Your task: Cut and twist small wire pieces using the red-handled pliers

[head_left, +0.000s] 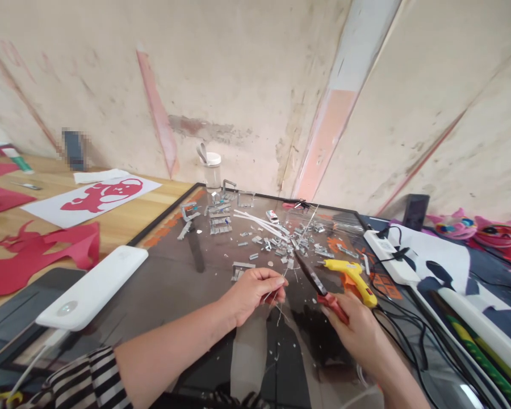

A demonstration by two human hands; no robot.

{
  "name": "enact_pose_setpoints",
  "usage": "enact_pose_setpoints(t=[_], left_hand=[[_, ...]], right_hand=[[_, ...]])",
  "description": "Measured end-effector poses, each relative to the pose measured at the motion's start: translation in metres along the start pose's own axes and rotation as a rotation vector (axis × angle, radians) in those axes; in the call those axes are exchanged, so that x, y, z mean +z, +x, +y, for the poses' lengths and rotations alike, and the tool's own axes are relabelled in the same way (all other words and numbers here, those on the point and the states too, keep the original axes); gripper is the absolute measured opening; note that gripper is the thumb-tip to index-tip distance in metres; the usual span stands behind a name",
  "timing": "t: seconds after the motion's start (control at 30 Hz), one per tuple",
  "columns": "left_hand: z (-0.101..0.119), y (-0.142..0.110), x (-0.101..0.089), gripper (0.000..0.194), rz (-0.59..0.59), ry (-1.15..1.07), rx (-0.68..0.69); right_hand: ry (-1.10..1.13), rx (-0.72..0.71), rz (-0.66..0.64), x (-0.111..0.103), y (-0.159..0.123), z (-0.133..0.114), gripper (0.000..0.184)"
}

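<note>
My left hand (258,289) is closed in a pinch on thin pale wires (280,313), whose ends stick out above and below the fingers. To its right, my right hand (357,324) is wrapped round the red handles of scissors (315,278). Their long dark blades look nearly closed and point up and left, towards a heap of small grey pieces (276,243). White strips (259,222) lie behind the heap. A yellow glue gun (351,275) rests just beyond my right hand. Its nozzle points left.
At the left are a white oblong device (93,287) with a cable, red cut paper (68,255) and a white sheet (46,210) with a red figure. A lidded jar (213,170) stands by the wall. On the right lie a power strip (389,258) and black cables (398,335).
</note>
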State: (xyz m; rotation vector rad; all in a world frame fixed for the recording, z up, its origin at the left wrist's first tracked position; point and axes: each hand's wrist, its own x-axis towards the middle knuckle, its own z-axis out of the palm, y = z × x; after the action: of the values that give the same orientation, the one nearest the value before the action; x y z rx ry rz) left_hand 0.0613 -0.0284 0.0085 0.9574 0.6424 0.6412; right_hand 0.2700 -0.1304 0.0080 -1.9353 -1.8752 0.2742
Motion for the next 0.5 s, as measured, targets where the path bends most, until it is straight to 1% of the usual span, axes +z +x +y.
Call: enact_pose_setpoints(t=[0.17,0.23,0.5], left_hand=[[0.000,0.001,-0.001,0.021,0.022,0.029,0.010],[0.001,0.001,-0.001,0.021,0.031,0.062,0.029],[0.010,-0.002,0.000,0.021,0.081,0.155,0.085]], right_hand=[[-0.151,0.080,-0.045,0.001,-0.002,0.003,0.029],[-0.188,0.088,-0.061,0.000,-0.002,0.002,0.029],[-0.230,0.103,-0.146,-0.009,0.000,-0.001,0.027]])
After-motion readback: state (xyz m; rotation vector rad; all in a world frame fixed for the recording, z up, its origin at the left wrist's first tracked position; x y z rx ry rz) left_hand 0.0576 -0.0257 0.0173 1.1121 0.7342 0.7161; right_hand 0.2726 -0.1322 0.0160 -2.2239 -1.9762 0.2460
